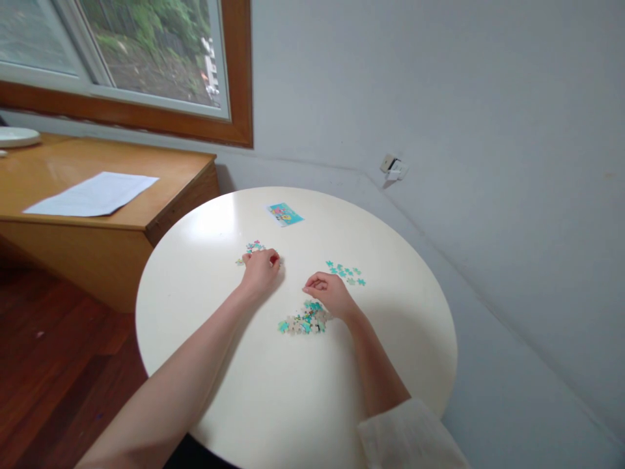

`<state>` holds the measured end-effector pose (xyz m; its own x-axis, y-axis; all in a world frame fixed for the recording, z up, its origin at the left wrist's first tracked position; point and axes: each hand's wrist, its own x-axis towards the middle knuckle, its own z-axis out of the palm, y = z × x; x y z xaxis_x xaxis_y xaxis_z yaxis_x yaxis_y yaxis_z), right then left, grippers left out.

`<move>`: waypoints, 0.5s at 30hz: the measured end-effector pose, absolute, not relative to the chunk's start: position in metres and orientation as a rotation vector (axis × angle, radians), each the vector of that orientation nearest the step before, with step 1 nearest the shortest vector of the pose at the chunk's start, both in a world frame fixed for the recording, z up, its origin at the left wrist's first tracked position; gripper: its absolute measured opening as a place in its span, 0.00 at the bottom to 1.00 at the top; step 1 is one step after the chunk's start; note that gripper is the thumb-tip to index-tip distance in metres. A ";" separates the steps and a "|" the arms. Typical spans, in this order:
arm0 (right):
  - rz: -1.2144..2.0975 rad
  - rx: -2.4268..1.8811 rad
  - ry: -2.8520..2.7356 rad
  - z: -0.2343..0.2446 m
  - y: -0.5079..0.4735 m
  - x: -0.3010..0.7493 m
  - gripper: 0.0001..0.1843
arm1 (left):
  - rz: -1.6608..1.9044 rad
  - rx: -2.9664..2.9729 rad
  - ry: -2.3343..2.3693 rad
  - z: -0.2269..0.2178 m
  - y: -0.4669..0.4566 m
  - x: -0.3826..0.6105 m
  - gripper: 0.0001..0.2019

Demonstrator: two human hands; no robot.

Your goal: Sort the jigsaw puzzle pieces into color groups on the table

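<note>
While both bare hands are held low over a round white worktop (195,312), loose jigsaw pieces are seen spread about them in three groups. The left hand (261,270) is placed beside a small multicoloured group (251,247), which is partly covered by it; its fingers are curled, with only a narrow gap left near the thumb, and whether a piece is gripped there cannot be told. The right hand (333,293) is set between two other groups, its thumb and forefinger brought close together in a narrow pinch; at this size it cannot be told whether anything is held between them. Just below it, nearer the person, a mixed pile (306,322) is heaped, in which teal faces and pale beige pieces are jumbled together. On its far side, a scattered teal group (348,271) is laid out, mostly flat. Toward the far edge of the worktop, well apart from both hands, a colourful picture card (286,213) is laid at a slant. Beyond the worktop's left side, white paper (95,194) is rested on a wooden desk (180,163) beneath a brown-framed window (241,71).
</note>
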<state>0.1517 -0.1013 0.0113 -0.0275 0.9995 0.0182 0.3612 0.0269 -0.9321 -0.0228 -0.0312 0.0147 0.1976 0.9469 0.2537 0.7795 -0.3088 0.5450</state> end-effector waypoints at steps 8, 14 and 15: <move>0.995 -1.440 -1.447 0.005 -0.097 0.155 0.06 | 0.786 2.216 1.583 0.019 -0.035 -0.021 0.12; 0.961 -1.444 -1.467 0.005 -0.097 0.155 0.07 | 0.824 2.201 1.533 0.018 -0.035 -0.021 0.12; 0.955 -1.449 -1.467 0.005 -0.098 0.155 0.07 | 0.833 2.189 1.512 0.017 -0.035 -0.021 0.12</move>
<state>0.1550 -0.0975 0.0047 0.0237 0.9984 0.0522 0.3567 0.0403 -0.9334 -0.0206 -0.0346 0.0174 0.2567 0.9289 0.2669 0.7217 -0.3679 0.5864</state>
